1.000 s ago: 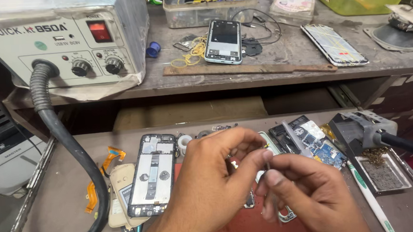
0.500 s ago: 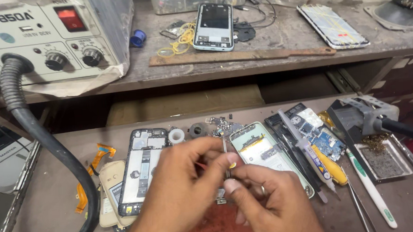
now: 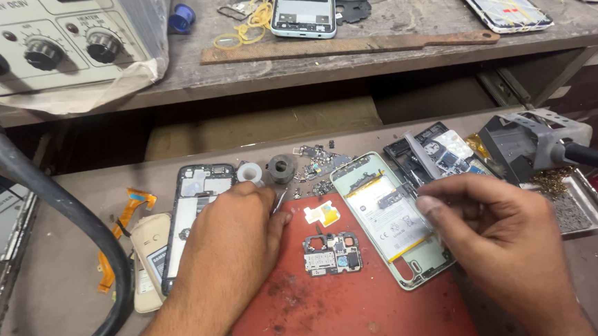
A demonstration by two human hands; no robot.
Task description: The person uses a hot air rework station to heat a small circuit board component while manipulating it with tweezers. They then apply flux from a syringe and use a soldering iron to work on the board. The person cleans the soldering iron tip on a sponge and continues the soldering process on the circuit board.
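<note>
Head view, looking down at a repair bench. The left hand (image 3: 237, 227) lies palm down at the 9 o'clock edge of a worn red rubber work mat (image 3: 363, 309), fingers curled loosely inward; a thin metal tip, apparently tweezers (image 3: 279, 200), protrudes from under the fingers toward 1 o'clock, though the grip itself is hidden by the back of the hand. The right hand (image 3: 500, 235) enters from 4 o'clock, thumb and forefinger pinched together over the upper right edge of an opened pale green phone body with exposed battery (image 3: 385, 218); whether anything is held between the fingertips cannot be told.

A small dark circuit board (image 3: 332, 252) lies flat at the centre of the mat, apart from both hands, with a small white-and-yellow part (image 3: 322, 213) just beyond it at 12 o'clock. At 9 o'clock of the left hand, partly beneath it, lies a black phone frame (image 3: 194, 209); further toward 9 o'clock, an orange flex cable (image 3: 119, 224).

The brown bench top (image 3: 57, 286) carries a thick black hose (image 3: 59, 210) curving down at 8 o'clock. Above, at 12 o'clock, a raised wooden shelf (image 3: 348, 64) holds a grey hot-air station with two knobs (image 3: 63, 44), a phone with pale screen (image 3: 303, 8) and a long rusty metal file (image 3: 347, 46).
</note>
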